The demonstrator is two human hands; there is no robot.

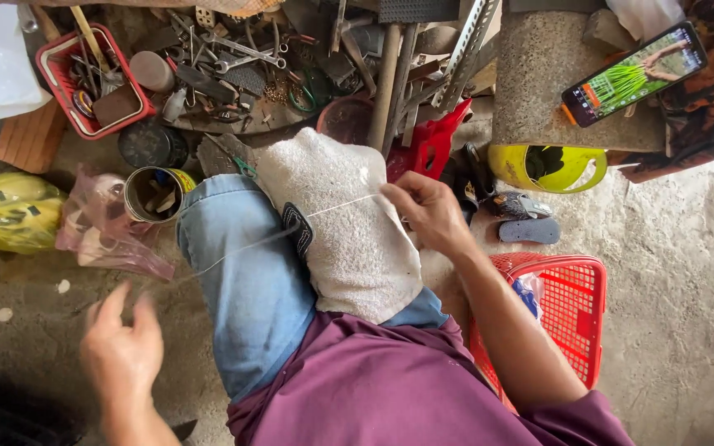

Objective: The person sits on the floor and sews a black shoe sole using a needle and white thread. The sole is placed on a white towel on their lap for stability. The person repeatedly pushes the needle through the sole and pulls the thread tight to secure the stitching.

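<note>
Soft daylight, left hand (121,351) motion-blurred

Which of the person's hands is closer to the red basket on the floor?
Right. The right hand rests on the white towel just up-left of the red basket; the left hand is far across, beyond the knee.

rough grey concrete floor (687,272) in soft daylight; heap of rusty metal tools (249,58) along the top; red plastic mesh basket (572,314) at right; speckled concrete block (539,74) bearing a black smartphone (634,74).
</note>
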